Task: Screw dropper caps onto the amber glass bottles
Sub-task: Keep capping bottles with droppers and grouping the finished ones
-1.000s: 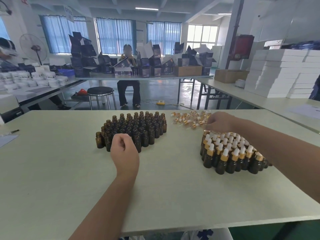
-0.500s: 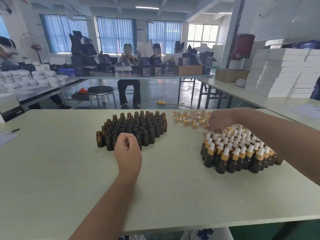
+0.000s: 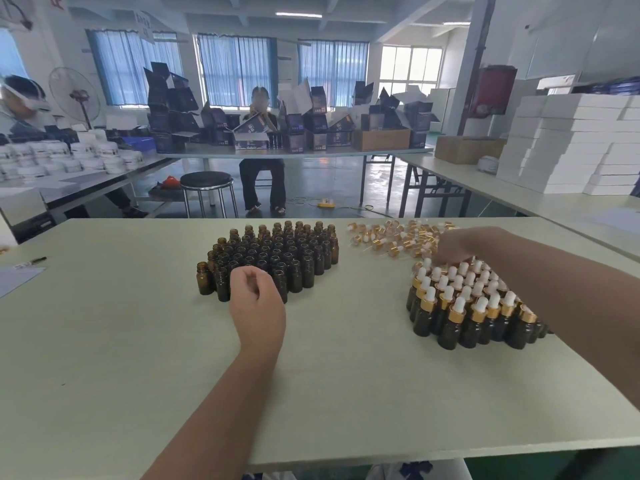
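A tight cluster of uncapped amber bottles [image 3: 277, 252] stands mid-table. My left hand [image 3: 255, 294] rests just in front of its near edge, fingers curled in a loose fist with nothing visible inside. To the right stands a group of capped bottles [image 3: 464, 306] with gold collars and white rubber bulbs. Loose dropper caps [image 3: 391, 237] lie in a pile behind that group. My right hand [image 3: 454, 245] hovers palm down over the far edge of the capped group, beside the pile. Its fingertips are hidden, so I cannot tell whether it holds anything.
The pale green table [image 3: 138, 341] ends close to my body. A pen [image 3: 34, 261] and paper [image 3: 17, 277] lie at the far left. Beyond the table are a stool [image 3: 207, 183], a seated person [image 3: 261, 161], and white boxes [image 3: 571, 143] stacked at the right.
My right hand has shifted slightly from the loose caps toward the back of the capped group. My left hand has barely moved.
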